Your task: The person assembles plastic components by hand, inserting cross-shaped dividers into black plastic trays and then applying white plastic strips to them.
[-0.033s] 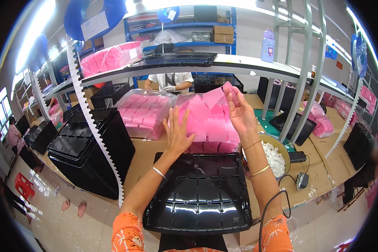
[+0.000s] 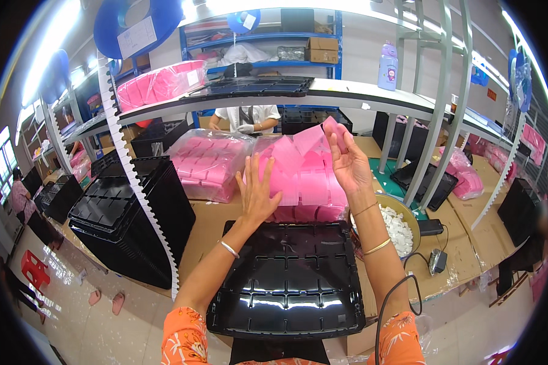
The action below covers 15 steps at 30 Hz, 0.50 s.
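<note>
A stack of thin pink foam sheets [image 2: 307, 184] stands in front of me, several loose sheets lying askew on top. My left hand [image 2: 259, 191] rests on the left side of the stack, its fingers spread. At the far right, my right hand [image 2: 350, 161] is raised with its fingertips closed on a tilted pink foam sheet [image 2: 309, 139]. Between my forearms lies a black plastic tray [image 2: 286, 280] with molded compartments, its near part glossy.
Left of the stack sits a clear bag of pink foam [image 2: 204, 161]. Black trays [image 2: 125, 213] are piled at the left. A bowl of white pieces [image 2: 396, 231] stands beside my right forearm, near a black cable [image 2: 380, 322]. A shelf [image 2: 347, 91] spans the back; a co-worker's gloved hand [image 2: 246, 128] shows beneath it.
The pink foam sheet at my right fingertips has shifted slightly in its tilt. Both hands stay in nearly the same place.
</note>
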Each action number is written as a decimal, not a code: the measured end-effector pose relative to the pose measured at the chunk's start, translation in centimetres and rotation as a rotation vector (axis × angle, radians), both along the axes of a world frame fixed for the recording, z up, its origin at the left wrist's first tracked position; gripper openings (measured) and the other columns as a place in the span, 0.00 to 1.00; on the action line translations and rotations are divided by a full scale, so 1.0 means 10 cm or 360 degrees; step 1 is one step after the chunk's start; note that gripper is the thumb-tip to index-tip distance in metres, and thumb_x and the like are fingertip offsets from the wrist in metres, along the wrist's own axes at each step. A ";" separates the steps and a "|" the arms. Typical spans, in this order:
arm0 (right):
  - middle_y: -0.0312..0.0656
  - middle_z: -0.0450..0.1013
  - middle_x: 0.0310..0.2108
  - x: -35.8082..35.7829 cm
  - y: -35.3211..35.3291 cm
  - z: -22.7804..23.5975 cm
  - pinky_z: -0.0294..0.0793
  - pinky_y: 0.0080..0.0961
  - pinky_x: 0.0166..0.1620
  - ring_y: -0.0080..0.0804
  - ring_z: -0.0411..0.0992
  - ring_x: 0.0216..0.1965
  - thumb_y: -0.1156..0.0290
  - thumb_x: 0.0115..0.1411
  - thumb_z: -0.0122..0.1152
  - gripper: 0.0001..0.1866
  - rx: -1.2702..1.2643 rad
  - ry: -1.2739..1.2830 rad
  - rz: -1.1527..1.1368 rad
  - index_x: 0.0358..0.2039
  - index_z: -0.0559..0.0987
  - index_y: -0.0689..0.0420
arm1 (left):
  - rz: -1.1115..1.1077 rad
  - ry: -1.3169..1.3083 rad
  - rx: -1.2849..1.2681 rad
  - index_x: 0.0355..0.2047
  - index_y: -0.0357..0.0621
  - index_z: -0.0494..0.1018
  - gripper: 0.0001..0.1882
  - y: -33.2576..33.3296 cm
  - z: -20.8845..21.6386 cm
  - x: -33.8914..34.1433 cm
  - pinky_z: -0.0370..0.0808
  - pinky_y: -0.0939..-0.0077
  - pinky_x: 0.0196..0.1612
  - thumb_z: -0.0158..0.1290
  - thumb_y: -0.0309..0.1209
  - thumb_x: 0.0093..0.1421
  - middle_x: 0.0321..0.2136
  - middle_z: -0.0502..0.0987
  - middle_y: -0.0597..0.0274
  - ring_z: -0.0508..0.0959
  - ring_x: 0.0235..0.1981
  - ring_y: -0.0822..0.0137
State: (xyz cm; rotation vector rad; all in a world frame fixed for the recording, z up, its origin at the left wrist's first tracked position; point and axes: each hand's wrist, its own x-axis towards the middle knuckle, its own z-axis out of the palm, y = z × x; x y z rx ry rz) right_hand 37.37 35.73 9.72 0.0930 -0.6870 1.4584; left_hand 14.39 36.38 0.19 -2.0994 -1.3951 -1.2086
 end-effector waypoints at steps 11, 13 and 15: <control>0.44 0.78 0.44 0.13 -1.09 -0.39 0.76 0.22 0.48 0.27 0.77 0.43 0.71 0.69 0.52 0.14 0.0105 -0.1281 -0.0751 0.48 0.79 0.65 | -0.0602 -0.0261 0.0269 0.47 0.40 0.77 0.22 -0.60 0.19 -0.79 0.69 0.56 0.54 0.50 0.15 0.50 0.43 0.79 0.51 0.77 0.49 0.51; 0.41 0.79 0.40 0.20 -1.48 -0.58 0.77 0.21 0.45 0.24 0.77 0.39 0.71 0.69 0.52 0.13 0.0043 -0.1540 -0.0917 0.45 0.81 0.65 | -0.0643 -0.0145 0.0237 0.44 0.39 0.78 0.21 -0.92 0.10 -0.87 0.71 0.58 0.52 0.50 0.14 0.49 0.41 0.80 0.52 0.78 0.47 0.51; 0.40 0.79 0.38 0.21 -1.79 -0.83 0.76 0.20 0.42 0.23 0.76 0.38 0.72 0.69 0.52 0.12 0.0072 -0.1652 -0.0934 0.42 0.81 0.66 | -0.0666 -0.0026 0.0202 0.42 0.38 0.78 0.19 -1.27 -0.05 -0.97 0.73 0.59 0.49 0.50 0.14 0.49 0.39 0.81 0.52 0.80 0.45 0.52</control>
